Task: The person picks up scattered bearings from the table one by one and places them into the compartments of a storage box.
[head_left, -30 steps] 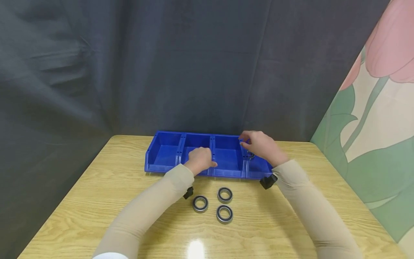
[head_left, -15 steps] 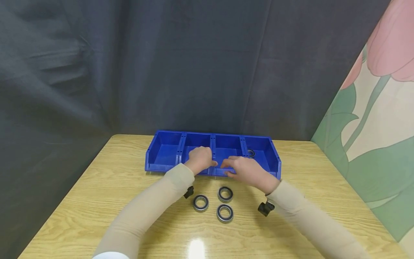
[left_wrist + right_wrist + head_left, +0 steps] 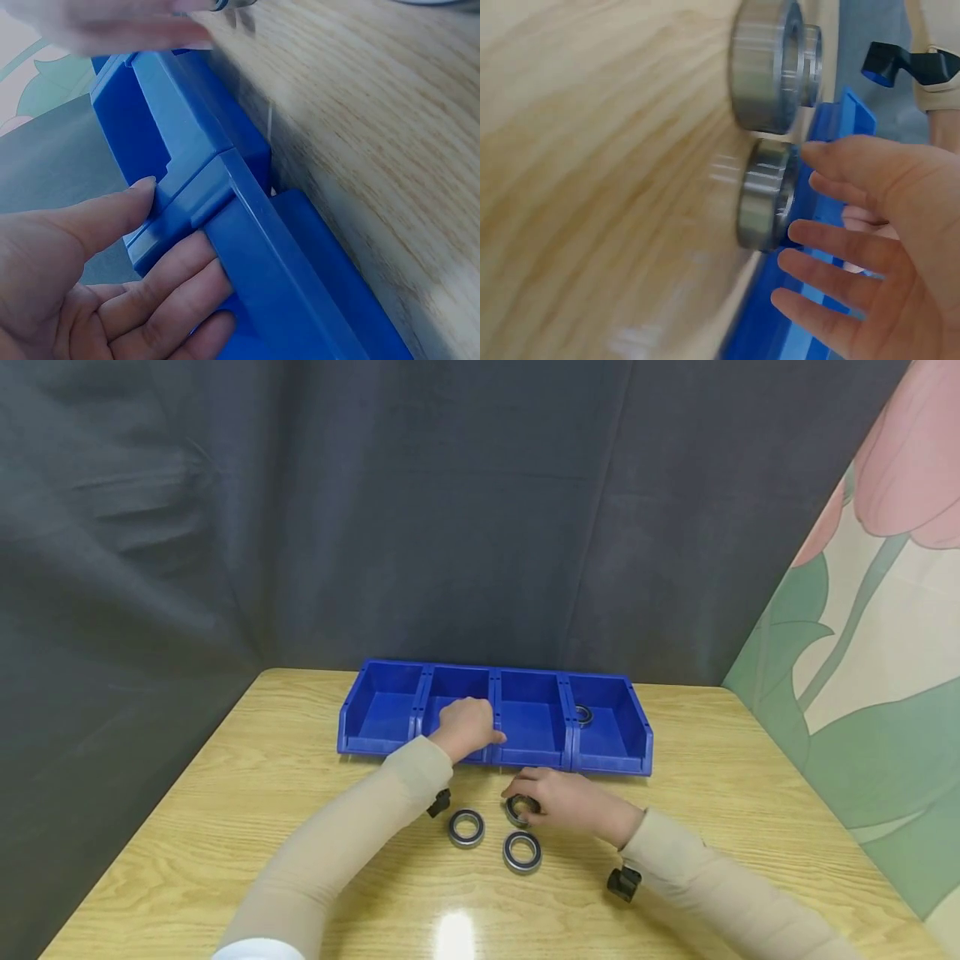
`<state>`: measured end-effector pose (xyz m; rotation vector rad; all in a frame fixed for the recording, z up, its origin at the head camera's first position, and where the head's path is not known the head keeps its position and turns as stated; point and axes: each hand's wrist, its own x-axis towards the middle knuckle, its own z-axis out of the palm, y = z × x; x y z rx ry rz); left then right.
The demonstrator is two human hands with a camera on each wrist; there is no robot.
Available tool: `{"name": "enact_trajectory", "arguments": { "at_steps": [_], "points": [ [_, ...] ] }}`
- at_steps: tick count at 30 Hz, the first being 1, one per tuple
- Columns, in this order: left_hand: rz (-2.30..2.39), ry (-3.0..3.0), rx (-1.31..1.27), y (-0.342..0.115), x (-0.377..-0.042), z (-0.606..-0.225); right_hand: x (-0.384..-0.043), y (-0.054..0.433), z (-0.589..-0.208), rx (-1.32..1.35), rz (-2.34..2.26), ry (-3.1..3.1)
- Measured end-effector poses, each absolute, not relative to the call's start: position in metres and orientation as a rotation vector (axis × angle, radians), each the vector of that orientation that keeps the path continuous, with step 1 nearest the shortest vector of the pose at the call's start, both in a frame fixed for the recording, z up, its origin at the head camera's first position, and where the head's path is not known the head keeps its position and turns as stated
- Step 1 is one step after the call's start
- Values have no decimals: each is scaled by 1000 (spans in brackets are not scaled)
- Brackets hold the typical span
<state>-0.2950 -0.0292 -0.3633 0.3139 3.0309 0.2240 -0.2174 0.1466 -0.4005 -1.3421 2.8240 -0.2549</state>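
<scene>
A blue storage bin (image 3: pixel 611 766) with several compartments stands at the back of the table. My left hand (image 3: pixel 467 727) grips one of its dividers, thumb on one side and fingers on the other, as the left wrist view shows. My right hand (image 3: pixel 570 797) is at the farthest of three loose ball bearings (image 3: pixel 761 195), fingers spread and thumb apart around it; firm contact cannot be made out. The other loose bearings are a left bearing (image 3: pixel 467 844) and a near bearing (image 3: pixel 522 867), both flat on the wood. One more bearing (image 3: pixel 590 716) sits in the rightmost compartment.
The wooden table (image 3: pixel 262 793) reaches back to a dark grey curtain (image 3: pixel 450 510). A wall with painted flowers (image 3: pixel 862 693) rises at the right. A black wrist camera (image 3: pixel 624 883) hangs below the right sleeve.
My right hand has come from above the rightmost compartment, leftward and toward me, down to the far loose bearing. The left hand stays at the divider.
</scene>
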Motion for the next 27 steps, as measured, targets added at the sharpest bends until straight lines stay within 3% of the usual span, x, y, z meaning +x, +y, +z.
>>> {"name": "enact_trajectory", "arguments": {
  "at_steps": [27],
  "points": [
    [245, 3022, 315, -29, -294, -362, -219, 148, -414, -1440, -167, 2697]
  ]
}}
